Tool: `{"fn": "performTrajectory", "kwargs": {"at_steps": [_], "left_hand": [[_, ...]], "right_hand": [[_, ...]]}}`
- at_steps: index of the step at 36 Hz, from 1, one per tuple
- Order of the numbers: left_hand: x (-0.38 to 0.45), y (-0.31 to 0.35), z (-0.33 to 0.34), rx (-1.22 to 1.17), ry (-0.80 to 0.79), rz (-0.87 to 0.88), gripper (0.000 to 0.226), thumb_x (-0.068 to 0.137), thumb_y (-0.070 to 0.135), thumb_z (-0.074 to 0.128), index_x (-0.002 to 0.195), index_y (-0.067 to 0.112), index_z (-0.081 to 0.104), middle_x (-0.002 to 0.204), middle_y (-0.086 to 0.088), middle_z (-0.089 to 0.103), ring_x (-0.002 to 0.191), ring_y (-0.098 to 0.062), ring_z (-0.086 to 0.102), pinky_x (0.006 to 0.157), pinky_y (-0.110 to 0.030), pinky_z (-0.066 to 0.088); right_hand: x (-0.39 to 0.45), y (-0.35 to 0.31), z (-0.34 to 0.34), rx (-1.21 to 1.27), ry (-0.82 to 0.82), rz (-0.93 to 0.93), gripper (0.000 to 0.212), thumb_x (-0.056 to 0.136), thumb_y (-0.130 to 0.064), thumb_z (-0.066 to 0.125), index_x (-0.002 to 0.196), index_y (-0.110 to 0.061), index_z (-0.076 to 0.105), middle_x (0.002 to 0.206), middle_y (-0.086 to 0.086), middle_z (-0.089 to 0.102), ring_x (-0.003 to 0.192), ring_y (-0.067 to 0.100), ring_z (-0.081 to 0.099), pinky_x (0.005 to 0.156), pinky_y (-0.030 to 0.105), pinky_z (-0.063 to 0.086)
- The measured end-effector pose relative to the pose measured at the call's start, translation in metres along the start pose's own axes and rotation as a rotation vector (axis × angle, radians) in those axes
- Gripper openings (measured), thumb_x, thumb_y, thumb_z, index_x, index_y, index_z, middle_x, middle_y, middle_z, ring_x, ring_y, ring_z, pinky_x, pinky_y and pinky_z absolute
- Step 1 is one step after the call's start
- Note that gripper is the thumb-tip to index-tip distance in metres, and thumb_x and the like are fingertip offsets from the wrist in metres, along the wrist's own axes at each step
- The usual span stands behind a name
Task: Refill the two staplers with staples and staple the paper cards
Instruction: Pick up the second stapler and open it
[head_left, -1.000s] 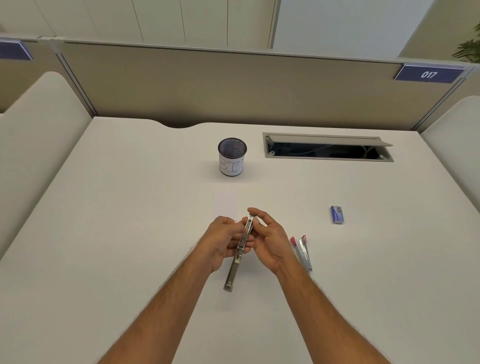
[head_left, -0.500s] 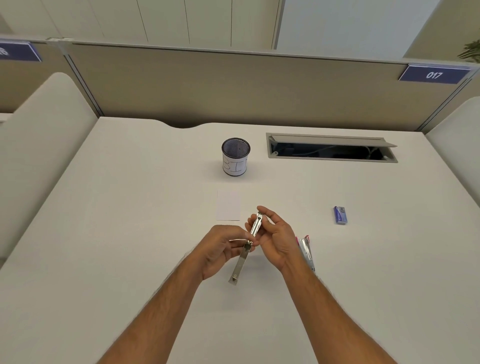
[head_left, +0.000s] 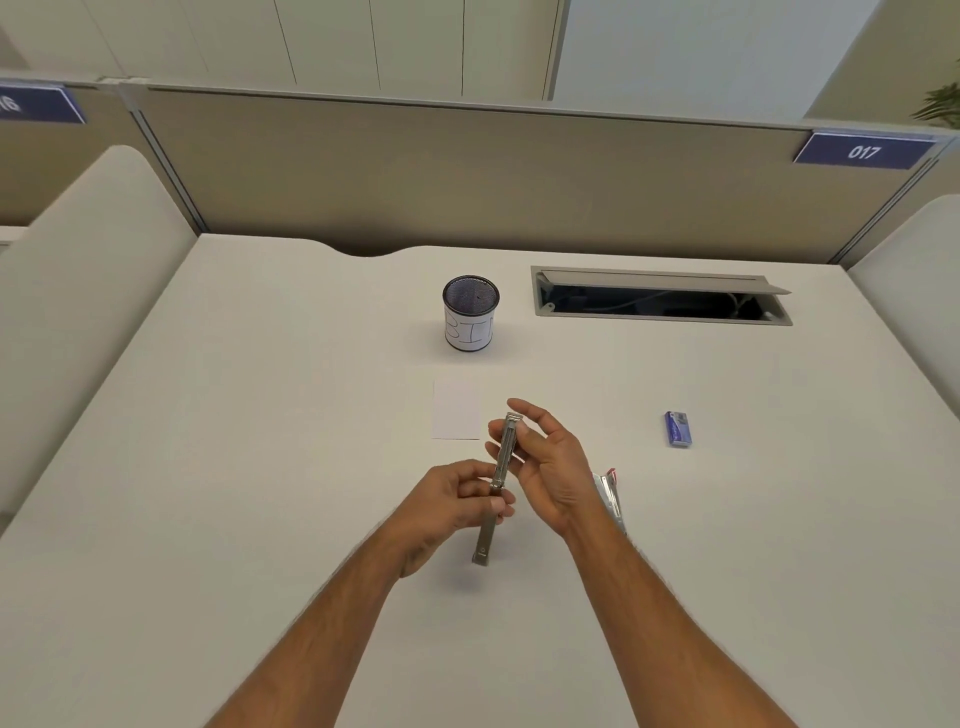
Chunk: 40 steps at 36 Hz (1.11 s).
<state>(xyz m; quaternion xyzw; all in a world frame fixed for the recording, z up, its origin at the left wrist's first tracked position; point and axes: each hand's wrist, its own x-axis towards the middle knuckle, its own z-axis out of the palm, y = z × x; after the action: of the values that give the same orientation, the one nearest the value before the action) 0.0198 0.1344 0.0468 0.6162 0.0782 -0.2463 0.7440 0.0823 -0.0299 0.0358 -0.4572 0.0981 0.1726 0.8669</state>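
The desk lay bare across the left and lower frame, its far edge meeting the partition. At centre, the left hand pinched the metal stapler at mid-length; the right hand pinched its far end, other fingers spread. Its long axis ran from lower centre up toward the paper card, tilted slightly right. A second stapler lay right of the wrist, the staple box further right.

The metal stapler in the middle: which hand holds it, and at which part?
Both hands hold the stapler: the left hand pinches its middle, and the right hand has fingertips at its upper end.
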Motion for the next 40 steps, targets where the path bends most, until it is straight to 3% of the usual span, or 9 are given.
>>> {"fn": "performTrajectory", "kwargs": {"at_steps": [7,11,16,23,26,30,32,36,40], "left_hand": [[0.0,0.001,0.005,0.022,0.058,0.034,0.02,0.097,0.001,0.067,0.116,0.003,0.07,0.102,-0.019,0.079,0.096,-0.034,0.077,0.085,-0.036,0.062],[0.002,-0.001,0.005,0.048,0.123,0.045,0.015,0.097,0.002,0.067,0.11,0.004,0.073,0.097,-0.018,0.08,0.091,-0.034,0.078,0.082,-0.035,0.063],[0.004,-0.001,0.002,0.058,0.178,0.08,0.015,0.096,0.003,0.068,0.11,0.005,0.074,0.096,-0.016,0.08,0.089,-0.033,0.078,0.082,-0.033,0.063],[0.005,0.004,0.001,0.058,0.179,0.115,0.017,0.097,0.003,0.068,0.113,0.006,0.072,0.095,-0.014,0.08,0.089,-0.032,0.079,0.08,-0.032,0.062],[0.005,0.005,0.002,0.052,0.172,0.131,0.022,0.098,0.004,0.067,0.117,0.01,0.061,0.095,-0.014,0.08,0.087,-0.032,0.079,0.077,-0.03,0.062],[0.005,0.005,0.005,0.069,0.18,0.162,0.026,0.099,0.006,0.065,0.116,0.017,0.048,0.094,-0.012,0.08,0.085,-0.03,0.079,0.076,-0.029,0.062],[0.006,0.005,0.005,0.073,0.185,0.173,0.025,0.1,0.006,0.064,0.114,0.017,0.048,0.094,-0.012,0.08,0.085,-0.03,0.079,0.076,-0.029,0.062],[0.007,0.007,0.004,0.077,0.178,0.184,0.02,0.099,0.005,0.065,0.11,0.016,0.052,0.093,-0.012,0.08,0.085,-0.031,0.079,0.076,-0.03,0.062],[0.009,0.008,0.003,0.08,0.186,0.192,0.016,0.098,0.004,0.065,0.107,0.013,0.056,0.092,-0.013,0.08,0.085,-0.03,0.079,0.077,-0.03,0.062]], "right_hand": [[-0.004,-0.002,0.003,-0.033,0.002,-0.005,0.026,0.103,-0.005,0.056,0.127,-0.004,0.064,0.107,0.024,0.073,0.109,0.033,0.07,0.094,0.046,0.058],[-0.008,-0.004,0.005,-0.17,0.009,-0.041,0.024,0.106,-0.009,0.05,0.128,-0.007,0.062,0.11,0.029,0.073,0.112,0.04,0.07,0.096,0.05,0.058],[-0.014,-0.009,0.012,-0.308,0.009,-0.12,0.027,0.106,-0.011,0.051,0.131,-0.014,0.063,0.111,0.02,0.076,0.106,0.036,0.073,0.087,0.041,0.061],[-0.017,-0.013,0.018,-0.327,-0.027,-0.145,0.035,0.104,-0.003,0.053,0.134,-0.019,0.063,0.109,0.02,0.076,0.107,0.034,0.073,0.088,0.042,0.06],[-0.016,-0.014,0.016,-0.309,-0.013,-0.146,0.035,0.104,-0.003,0.054,0.134,-0.019,0.062,0.105,0.022,0.076,0.104,0.034,0.073,0.089,0.043,0.058],[-0.016,-0.012,0.017,-0.219,0.001,-0.117,0.043,0.105,-0.009,0.054,0.144,-0.027,0.049,0.112,0.022,0.075,0.107,0.036,0.073,0.088,0.041,0.058],[-0.017,-0.011,0.018,-0.187,0.002,-0.099,0.043,0.106,-0.014,0.054,0.144,-0.032,0.047,0.116,0.021,0.074,0.108,0.035,0.073,0.087,0.041,0.059],[-0.018,-0.011,0.018,-0.22,0.003,-0.083,0.031,0.106,-0.014,0.054,0.134,-0.022,0.062,0.113,0.022,0.074,0.104,0.033,0.071,0.084,0.041,0.057],[-0.017,-0.011,0.018,-0.222,0.003,-0.077,0.035,0.106,-0.013,0.053,0.14,-0.021,0.055,0.115,0.023,0.073,0.102,0.032,0.072,0.084,0.041,0.057]]}}
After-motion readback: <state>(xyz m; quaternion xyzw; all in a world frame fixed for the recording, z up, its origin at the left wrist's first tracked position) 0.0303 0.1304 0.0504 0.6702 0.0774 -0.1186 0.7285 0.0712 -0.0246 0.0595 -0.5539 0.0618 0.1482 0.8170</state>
